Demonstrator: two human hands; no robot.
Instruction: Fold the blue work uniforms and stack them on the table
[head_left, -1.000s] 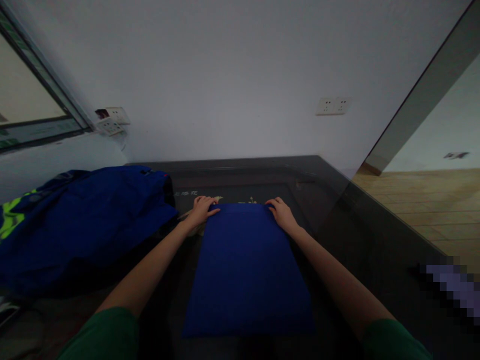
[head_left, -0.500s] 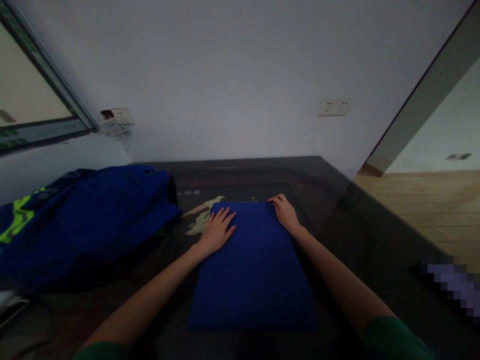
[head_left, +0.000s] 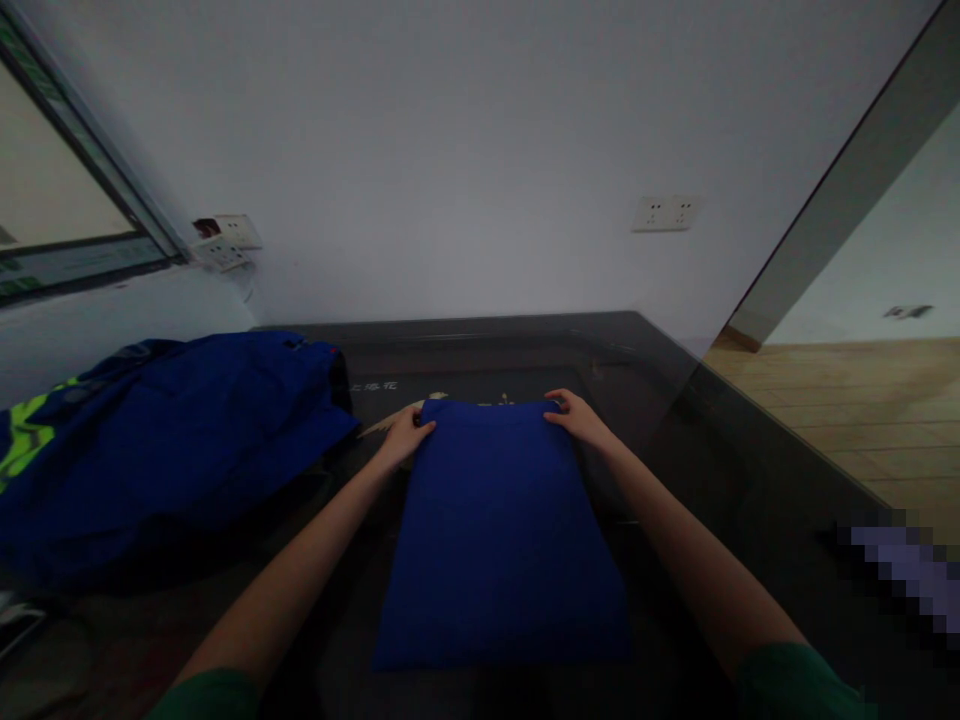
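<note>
Blue cloth [head_left: 502, 530] occupies the near middle of the dark table [head_left: 720, 510] in the head view, which is the only view. Its near edge is wider in perspective than its far edge. Whether it consists of several layers cannot be told.

The left hand [head_left: 405, 435] grips the far left corner, thumb toward the upper face. The right hand [head_left: 579, 418] pinches the far right corner between thumb and forefinger. Contact at both corners presumably keeps the far edge straight and evenly tensioned; the near part, without a hand on it, appears to be supported by the tabletop. Whether the far edge is lifted clear of the surface cannot be told.

Quantities: one cloth between two hands; two green sleeves [head_left: 799, 680], one per arm; one bulky blue garment [head_left: 180, 430] with yellow-green bands, heaped at left, apart from the cloth, which probably leaves the middle of the table free for both arms. On the far wall [head_left: 450, 150], two socket panels [head_left: 665, 213] sit side by side at right. One pixelated purple patch [head_left: 911, 570] lies at the near right; its content is hidden.
</note>
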